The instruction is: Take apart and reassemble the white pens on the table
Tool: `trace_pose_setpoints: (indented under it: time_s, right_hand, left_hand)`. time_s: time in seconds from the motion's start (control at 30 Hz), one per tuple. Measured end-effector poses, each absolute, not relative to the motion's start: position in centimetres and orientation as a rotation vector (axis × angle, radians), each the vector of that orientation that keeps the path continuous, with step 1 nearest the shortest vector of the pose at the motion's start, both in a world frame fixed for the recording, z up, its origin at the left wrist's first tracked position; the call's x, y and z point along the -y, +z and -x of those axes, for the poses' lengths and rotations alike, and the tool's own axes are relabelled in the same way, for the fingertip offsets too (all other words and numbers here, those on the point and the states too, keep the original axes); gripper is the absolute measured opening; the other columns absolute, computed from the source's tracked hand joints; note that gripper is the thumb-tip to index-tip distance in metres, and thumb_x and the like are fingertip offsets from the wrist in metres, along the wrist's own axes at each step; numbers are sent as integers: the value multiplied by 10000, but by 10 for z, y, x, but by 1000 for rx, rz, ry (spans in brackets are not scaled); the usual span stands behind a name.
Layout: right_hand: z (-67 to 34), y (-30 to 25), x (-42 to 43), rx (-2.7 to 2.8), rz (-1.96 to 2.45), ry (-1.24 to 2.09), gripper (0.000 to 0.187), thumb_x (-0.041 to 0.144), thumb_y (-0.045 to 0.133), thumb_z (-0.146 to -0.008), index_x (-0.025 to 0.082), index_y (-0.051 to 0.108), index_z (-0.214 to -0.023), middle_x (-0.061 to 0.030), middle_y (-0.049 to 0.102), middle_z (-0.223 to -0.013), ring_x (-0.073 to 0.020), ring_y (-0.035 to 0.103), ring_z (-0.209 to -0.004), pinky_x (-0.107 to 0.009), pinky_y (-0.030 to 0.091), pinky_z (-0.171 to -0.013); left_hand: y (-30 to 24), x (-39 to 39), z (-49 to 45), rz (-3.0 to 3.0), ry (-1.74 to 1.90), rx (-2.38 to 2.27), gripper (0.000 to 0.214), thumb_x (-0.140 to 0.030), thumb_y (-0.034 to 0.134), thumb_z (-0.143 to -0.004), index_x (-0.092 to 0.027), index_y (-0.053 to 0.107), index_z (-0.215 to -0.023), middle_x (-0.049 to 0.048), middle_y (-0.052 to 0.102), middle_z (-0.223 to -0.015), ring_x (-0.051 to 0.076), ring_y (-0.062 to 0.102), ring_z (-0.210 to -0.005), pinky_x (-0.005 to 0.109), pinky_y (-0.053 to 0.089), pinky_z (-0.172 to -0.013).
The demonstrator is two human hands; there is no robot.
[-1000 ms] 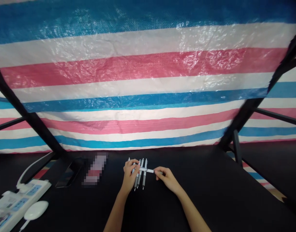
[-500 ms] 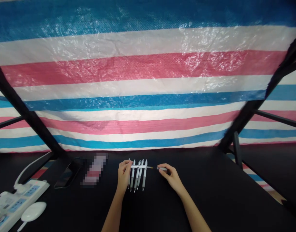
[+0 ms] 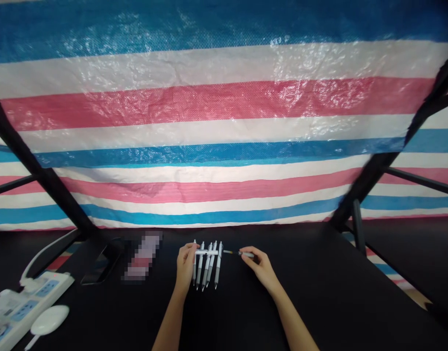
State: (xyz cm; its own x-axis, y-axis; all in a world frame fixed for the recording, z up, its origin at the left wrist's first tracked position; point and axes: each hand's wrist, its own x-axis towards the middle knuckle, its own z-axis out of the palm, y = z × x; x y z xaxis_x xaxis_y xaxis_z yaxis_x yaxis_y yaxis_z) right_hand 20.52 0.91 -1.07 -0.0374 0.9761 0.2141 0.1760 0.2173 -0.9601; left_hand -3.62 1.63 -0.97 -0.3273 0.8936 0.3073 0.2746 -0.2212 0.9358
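A: What sits at the left of the worktop (image 3: pixel 319 312)?
B: A white power strip (image 3: pixel 17 304) at the near left edge, with a white mouse (image 3: pixel 48 320) just beside it. Further right lies a dark phone (image 3: pixel 99 267), then a blurred oblong thing I cannot make out

A: And the left hand (image 3: pixel 185 267)?
B: Its fingertips are pinched on the left end of a white pen barrel (image 3: pixel 206 252), which lies crosswise over a row of four white pens (image 3: pixel 206 265). Those four rest side by side on the worktop, tips pointing toward the person

A: The right hand (image 3: pixel 258 268)?
B: Its fingers are closed on a thin refill (image 3: pixel 236 253), which runs leftward in line with the barrel's right end. Whether it is partly inside the barrel I cannot tell

A: Behind all that?
B: A striped tarp (image 3: pixel 224 122) in blue, white and pink, crossed by black frame bars (image 3: pixel 377 165)
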Motion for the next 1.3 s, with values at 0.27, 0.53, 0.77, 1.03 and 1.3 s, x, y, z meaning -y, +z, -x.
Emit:
trace_pose_setpoints:
  time_s: [0.27, 0.53, 0.77, 1.03, 1.3]
  right_hand:
    - [-202, -11, -9, 1482, 1152, 968, 263, 409, 629, -740, 180, 689, -855, -64, 673, -861, -204, 598, -773, -314, 451, -702]
    - [-193, -10, -4, 1555, 1157, 972, 225, 364, 612, -766, 180, 688, -871, -56, 667, -852, -185, 590, -749, -288, 445, -672]
    - [-183, -5, 1, 1615, 1157, 1001, 239, 365, 559, -801, 168, 674, -873, -47, 658, -836, -169, 572, -725, -268, 434, -654]
    - [-186, -8, -1, 1621, 1172, 1000, 268, 395, 544, -811, 170, 677, -865, -41, 653, -802, -167, 564, -703, -262, 419, -633]
    - [-185, -7, 0, 1628, 1175, 1017, 264, 388, 541, -810, 166, 677, -855, -45, 661, -807, -177, 572, -722, -271, 422, -656]
  left_hand:
    - [-9, -15, 37, -1398, 1549, -1497, 515, -515, 461, -789, -208, 339, -395, 75, 649, -876, 229, 565, -937, 336, 418, -836]
    - [-10, -15, 29, -1614, 1421, -1493, 500, -480, 440, -811, -207, 416, -393, 71, 661, -895, 242, 548, -952, 371, 407, -850]
    - [-15, -17, 29, -1884, 1190, -1523, 436, -442, 440, -831, -213, 606, -500, 39, 671, -983, 225, 548, -978, 398, 374, -917]
    - [-19, -19, 33, -1937, 1153, -1470, 406, -441, 431, -837, -225, 662, -581, 44, 665, -1020, 228, 541, -998, 398, 369, -927]
    - [-21, -21, 35, -1979, 1099, -1480, 444, -440, 403, -847, -218, 631, -537, 44, 660, -969, 223, 549, -957, 387, 376, -895]
